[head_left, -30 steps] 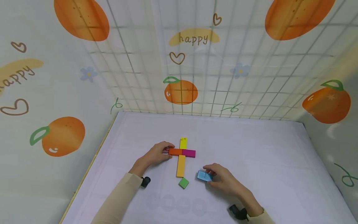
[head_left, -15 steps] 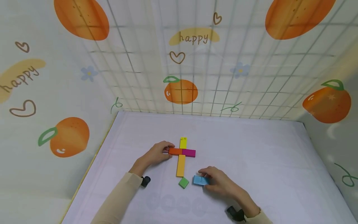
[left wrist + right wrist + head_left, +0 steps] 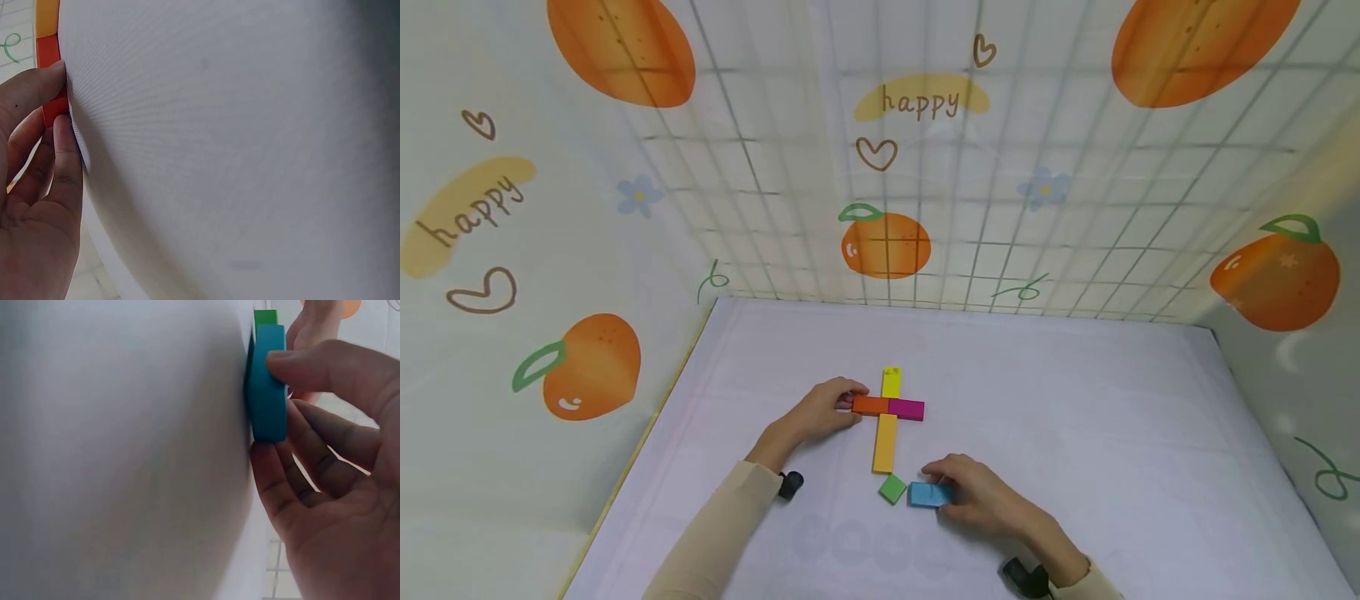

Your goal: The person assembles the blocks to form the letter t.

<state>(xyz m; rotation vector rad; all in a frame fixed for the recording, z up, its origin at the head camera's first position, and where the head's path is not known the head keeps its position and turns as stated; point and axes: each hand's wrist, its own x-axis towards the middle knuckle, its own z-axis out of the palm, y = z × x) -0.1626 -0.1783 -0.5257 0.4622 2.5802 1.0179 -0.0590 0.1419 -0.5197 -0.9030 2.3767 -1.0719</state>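
Note:
My left hand (image 3: pixel 822 411) pinches the left end of an orange block (image 3: pixel 870 405), thumb and a finger on its sides in the left wrist view. That block meets a magenta block (image 3: pixel 907 410) end to end, making a cross with a yellow block (image 3: pixel 891 382) behind and a long amber block (image 3: pixel 884 443) in front. A green square block (image 3: pixel 892 489) lies turned like a diamond at the amber block's near end. Just right of it, my right hand (image 3: pixel 987 497) holds a blue block (image 3: pixel 927 495) between thumb and fingers, low at the tabletop.
White cloth covers the table (image 3: pixel 1075 417). A fabric backdrop (image 3: pixel 790 208) printed with oranges rises behind and at both sides. Dark wrist cameras sit at the left cuff (image 3: pixel 722 525) and near the right sleeve (image 3: pixel 1090 583).
My right hand has moved left and nearer to me, bringing the blue block beside the green one and turning it straighter. The left hand has stayed on the orange block.

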